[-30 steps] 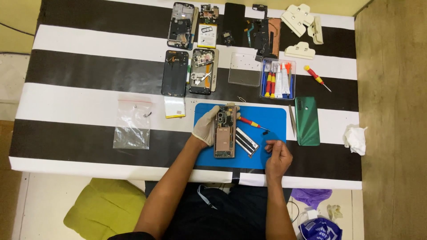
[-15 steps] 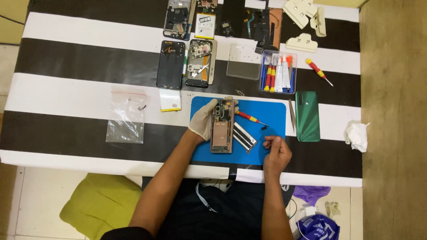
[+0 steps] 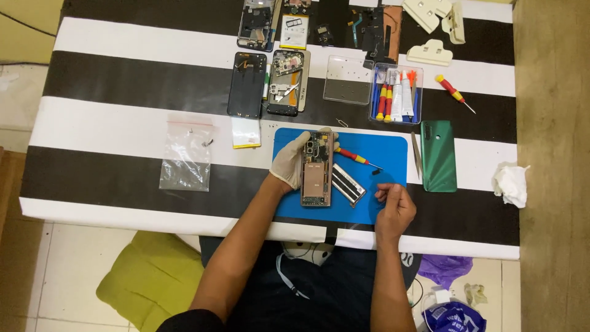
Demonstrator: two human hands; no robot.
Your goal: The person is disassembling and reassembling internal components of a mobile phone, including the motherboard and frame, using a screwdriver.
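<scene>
Lying on the blue mat point(image 3: 393, 154) is one opened phone point(image 3: 317, 169), upright along the mat's left part, its inner boards showing; the gloved left hand point(image 3: 294, 161) cups its left edge, fingers curled over the top corner and touching the frame; just right of the phone lies one slim grey part point(image 3: 348, 183), tilted; one red-and-yellow screwdriver point(image 3: 356, 158) rests above that part. The bare right hand point(image 3: 393, 203) sits at the mat's lower right, apart from the phone, its fingertips drawn together; whether they pinch anything is too small to tell. Four more opened phone bodies point(image 3: 247, 84) lie higher up the striped table point(image 3: 123, 123); one clear tray point(image 3: 396, 95) holds several red-handled tools and white tubes; a second screwdriver point(image 3: 453, 92) lies right of it; one green back cover point(image 3: 438, 155) lies just beside the mat; one clear bag point(image 3: 184, 154) holds tiny bits.
</scene>
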